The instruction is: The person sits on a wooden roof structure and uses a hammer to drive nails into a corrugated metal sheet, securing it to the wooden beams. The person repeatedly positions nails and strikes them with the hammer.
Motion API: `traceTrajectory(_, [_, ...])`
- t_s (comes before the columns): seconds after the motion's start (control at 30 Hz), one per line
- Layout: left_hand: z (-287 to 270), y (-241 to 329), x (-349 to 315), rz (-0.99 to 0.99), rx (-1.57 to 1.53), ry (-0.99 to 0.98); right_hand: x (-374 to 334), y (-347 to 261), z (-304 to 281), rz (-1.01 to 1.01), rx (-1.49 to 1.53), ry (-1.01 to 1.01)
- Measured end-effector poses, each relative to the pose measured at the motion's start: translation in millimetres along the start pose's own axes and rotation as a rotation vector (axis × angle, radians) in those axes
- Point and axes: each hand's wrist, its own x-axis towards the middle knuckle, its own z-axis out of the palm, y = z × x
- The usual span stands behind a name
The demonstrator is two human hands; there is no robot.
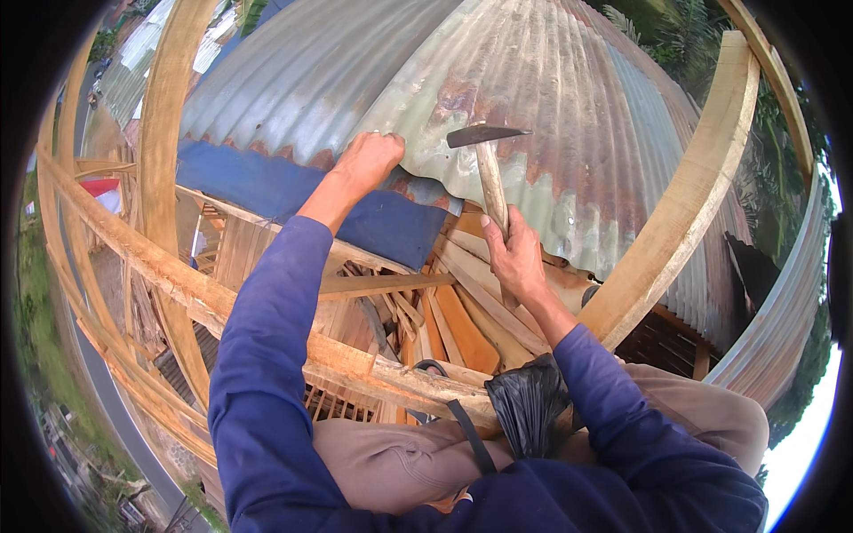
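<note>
My right hand [517, 258] is wrapped round the wooden handle of a hammer [484, 136]. The handle stands nearly upright, and its dark metal head is raised in front of the rusty corrugated metal sheets [542, 98]. Stretched forward, my left hand [369, 162] is closed in a fist at the lower edge of those sheets; what its fingers hold, if anything, is hidden. Below that edge hangs a blue sheet [258, 185], partly behind my left forearm. A black plastic bag [530, 400] rests by my lap.
A long wooden beam [209, 289] crosses before my legs. Upright timbers rise at left [164, 115] and a thick slanted beam [684, 209] at right. Loose boards [462, 324] lie below. Far down at left are a road [120, 417] and grass [49, 311].
</note>
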Motion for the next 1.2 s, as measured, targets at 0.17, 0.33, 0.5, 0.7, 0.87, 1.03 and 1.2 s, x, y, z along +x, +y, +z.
traceTrajectory(0.17, [-1, -4, 3, 0.012, 0.014, 0.021, 99, -7, -20, -0.06, -0.121, 0.054])
traceTrajectory(0.33, [-32, 6, 19, 0.043, 0.089, -0.012, 139, -21, -10, -0.317, -0.257, -0.106])
traceTrajectory(0.5, [-26, 1, 13, 0.081, 0.058, 0.081, 126, -24, 31, -0.458, -0.421, -0.106])
traceTrajectory(0.7, [-13, 4, -6, -0.035, 0.01, 0.126, 123, -20, 58, -0.39, -0.508, -0.091])
traceTrajectory(0.87, [-34, 38, -30, -0.345, 0.046, 0.067, 130, -12, 60, -0.409, -0.587, -0.119])
traceTrajectory(1.03, [-32, 91, -51, -0.106, 0.056, -0.34, 128, -23, 46, -0.399, -0.696, -0.08])
traceTrajectory(1.2, [33, 100, -46, -0.038, -0.081, -0.035, 127, -25, 45, -0.413, -0.683, -0.073])
